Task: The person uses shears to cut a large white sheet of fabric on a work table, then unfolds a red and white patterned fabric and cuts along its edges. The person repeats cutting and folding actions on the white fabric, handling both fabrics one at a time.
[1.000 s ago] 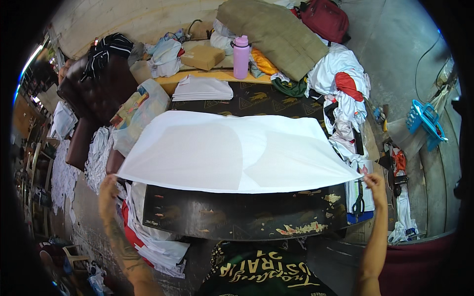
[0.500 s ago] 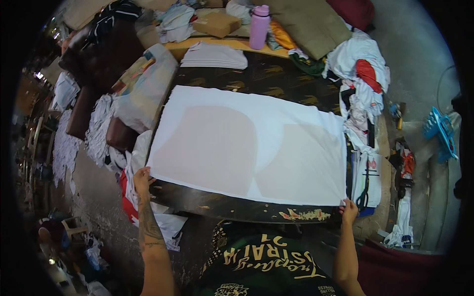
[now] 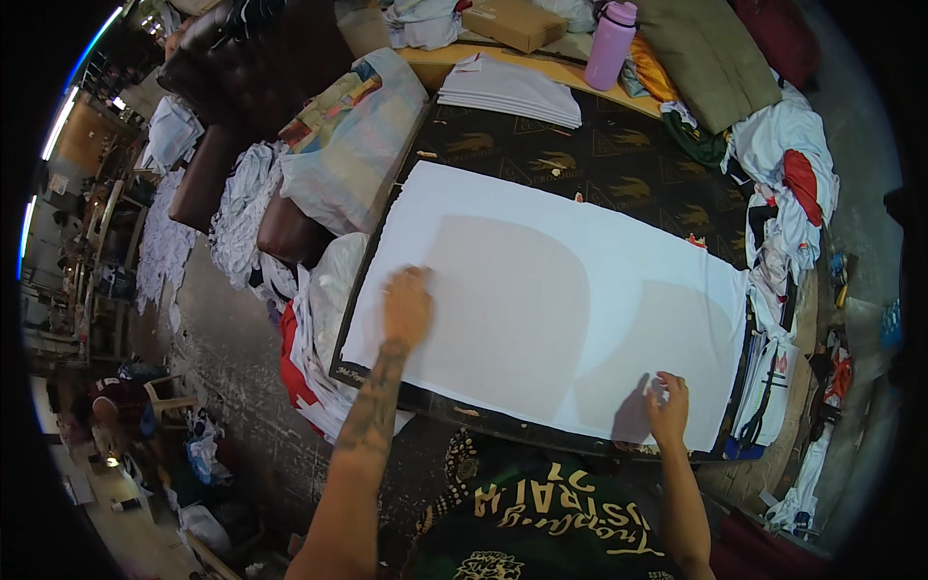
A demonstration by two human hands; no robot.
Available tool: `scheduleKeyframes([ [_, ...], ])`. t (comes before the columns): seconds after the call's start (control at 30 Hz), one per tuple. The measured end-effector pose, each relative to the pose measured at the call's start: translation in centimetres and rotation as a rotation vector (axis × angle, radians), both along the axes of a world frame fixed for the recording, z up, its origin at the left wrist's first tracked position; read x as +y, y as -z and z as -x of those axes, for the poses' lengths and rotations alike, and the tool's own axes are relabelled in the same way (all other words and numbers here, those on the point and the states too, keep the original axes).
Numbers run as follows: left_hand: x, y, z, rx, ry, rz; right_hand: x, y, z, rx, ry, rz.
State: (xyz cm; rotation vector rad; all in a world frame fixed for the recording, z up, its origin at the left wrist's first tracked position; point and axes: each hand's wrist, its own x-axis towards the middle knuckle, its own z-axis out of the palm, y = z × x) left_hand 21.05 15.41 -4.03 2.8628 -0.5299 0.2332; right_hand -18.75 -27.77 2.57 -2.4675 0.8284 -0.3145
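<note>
A white fabric panel (image 3: 619,251) with two pale grey printed shapes lies spread out on the dark patterned table (image 3: 483,145). My left hand (image 3: 406,307) is over the left part of the panel, its fingers smeared by motion and partly hidden behind the back of the hand. Above the panel's near right part is my right hand (image 3: 668,408), empty, with fingers apart and slightly curled, casting a shadow on the cloth. Beyond the panel, a stack of folded white fabric (image 3: 507,89) sits at the table's far edge.
A pink bottle (image 3: 611,46) and a cardboard box (image 3: 512,23) stand at the back. Heaped clothes (image 3: 788,145) line the right side, with dark scissors (image 3: 762,401) nearer. On the left are a plastic bag (image 3: 353,155) and a brown leather chair (image 3: 261,72).
Both hands have let go of the panel's near corners. My left hand has moved inward over the cloth, and my right hand has shifted off its corner. The view has turned left.
</note>
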Motion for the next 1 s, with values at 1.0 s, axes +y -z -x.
scheduleKeyframes([
  [1.0,-23.0,-2.6,5.6,0.237,0.770,0.135,-4.1,-4.1,12.9,0.037,0.600,0.057],
])
